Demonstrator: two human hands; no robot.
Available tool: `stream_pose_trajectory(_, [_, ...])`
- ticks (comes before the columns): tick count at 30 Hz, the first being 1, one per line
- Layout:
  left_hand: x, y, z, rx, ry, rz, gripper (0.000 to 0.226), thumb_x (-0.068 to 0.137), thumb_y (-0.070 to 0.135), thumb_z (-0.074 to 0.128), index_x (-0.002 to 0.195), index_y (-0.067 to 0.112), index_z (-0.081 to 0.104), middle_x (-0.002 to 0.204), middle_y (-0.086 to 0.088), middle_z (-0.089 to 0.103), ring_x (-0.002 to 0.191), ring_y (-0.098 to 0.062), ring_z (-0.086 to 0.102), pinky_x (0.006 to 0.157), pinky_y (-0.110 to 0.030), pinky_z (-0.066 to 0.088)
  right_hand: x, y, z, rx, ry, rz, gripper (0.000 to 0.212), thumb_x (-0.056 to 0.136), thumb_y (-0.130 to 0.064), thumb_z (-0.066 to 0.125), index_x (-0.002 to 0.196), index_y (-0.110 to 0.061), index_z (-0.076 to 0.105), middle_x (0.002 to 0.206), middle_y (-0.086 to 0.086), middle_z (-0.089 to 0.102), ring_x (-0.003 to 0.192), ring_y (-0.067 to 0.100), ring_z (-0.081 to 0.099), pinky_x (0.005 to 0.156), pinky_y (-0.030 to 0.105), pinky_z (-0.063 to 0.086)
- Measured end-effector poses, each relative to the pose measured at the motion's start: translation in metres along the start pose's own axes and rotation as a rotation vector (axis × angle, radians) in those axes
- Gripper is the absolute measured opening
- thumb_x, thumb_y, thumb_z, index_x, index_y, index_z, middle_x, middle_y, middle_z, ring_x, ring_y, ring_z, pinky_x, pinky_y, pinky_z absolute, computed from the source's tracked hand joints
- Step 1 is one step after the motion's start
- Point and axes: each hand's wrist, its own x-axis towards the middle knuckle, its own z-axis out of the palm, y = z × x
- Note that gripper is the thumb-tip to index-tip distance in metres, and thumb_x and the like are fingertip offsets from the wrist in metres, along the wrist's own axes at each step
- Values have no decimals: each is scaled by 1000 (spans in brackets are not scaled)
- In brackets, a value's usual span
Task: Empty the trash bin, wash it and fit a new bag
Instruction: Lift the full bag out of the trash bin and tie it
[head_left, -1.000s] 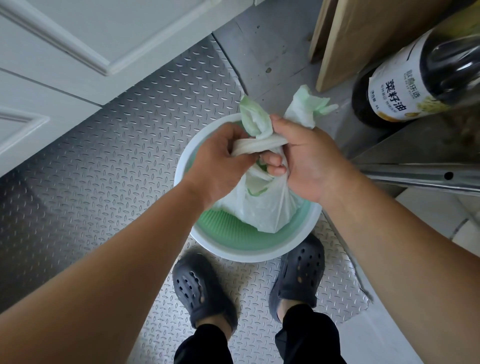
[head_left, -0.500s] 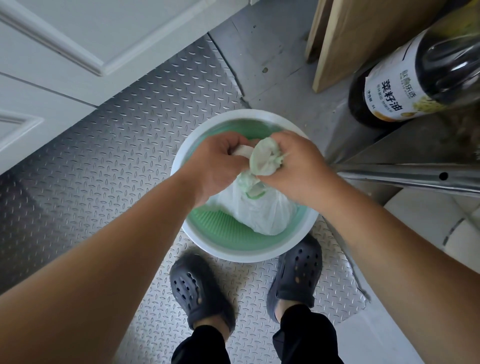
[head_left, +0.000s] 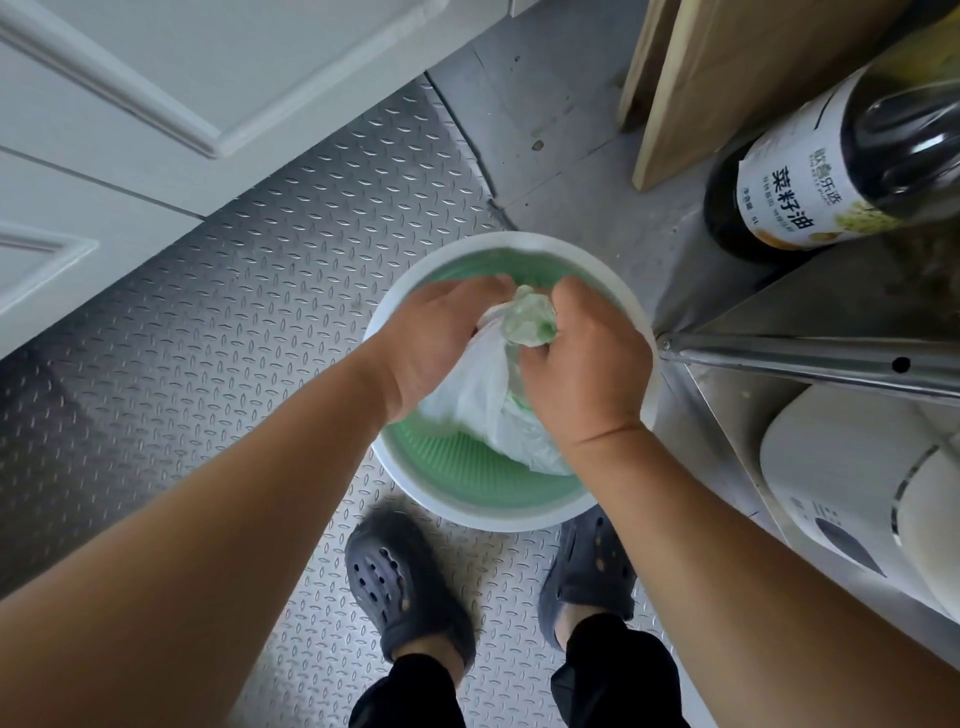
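Head view: the two loose green-white flaps that stuck up from the thin white plastic trash bag (head_left: 480, 400) a second ago are gone, drawn down into a tight wad at its neck. By my reading the knot is nearly closed and the bag is almost ready to lift out. The left hand (head_left: 441, 345) and the right hand (head_left: 582, 364) are both clenched on that gathered neck, over the round white bin with its ribbed green inside (head_left: 467, 467), where the bag sits. Just right of the bin, a steel shelf rail (head_left: 810, 364) and a dark oil bottle (head_left: 831, 161) crowd the lifting path. Black clogs (head_left: 405, 587) stand on the diamond-plate metal floor (head_left: 208, 338).
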Motion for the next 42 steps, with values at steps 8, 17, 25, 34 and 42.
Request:
stream_pose_trajectory(8, [3, 4, -2, 239, 178, -113, 52, 97, 57, 45, 65, 20, 64, 50, 14, 58, 46, -2, 52, 48, -15, 44, 1, 1, 3, -62, 26, -41, 30, 47, 6, 74, 62, -7, 52, 61, 15, 57, 49, 35, 53, 48, 30, 31])
stream_pose_trajectory(17, [-3, 4, -3, -340, 161, -273, 16, 83, 22, 77, 93, 10, 78, 98, -16, 77, 83, -23, 62, 89, -40, 52, -3, 1, -3, 85, -6, -267, 4, 69, -9, 56, 70, -5, 55, 78, 16, 58, 71, 36, 54, 63, 40, 41])
stream_pose_trajectory(25, [-18, -9, 0, -350, 333, -31, 16, 84, 22, 76, 71, 14, 77, 71, -7, 71, 62, -18, 63, 57, -23, 53, -8, 8, -26, 333, -13, -165, 33, 100, -26, 43, 99, 4, 57, 113, 18, 59, 105, 31, 55, 88, 38, 46])
stream_pose_trajectory(34, [-33, -15, -5, 378, 449, 296, 20, 89, 37, 60, 79, 22, 68, 61, 11, 62, 54, -3, 54, 56, -25, 44, -25, 42, -30, -46, -166, -132, 20, 89, -20, 63, 78, -8, 51, 76, 12, 57, 63, 37, 56, 53, 30, 29])
stream_pose_trajectory(42, [-24, -38, -28, 235, 631, 185, 29, 93, 33, 55, 69, 18, 57, 53, 13, 52, 50, -6, 42, 51, -25, 36, -19, 48, -44, -238, -241, -90, 35, 99, -33, 51, 72, -17, 36, 63, 0, 38, 54, 26, 32, 51, 31, 25])
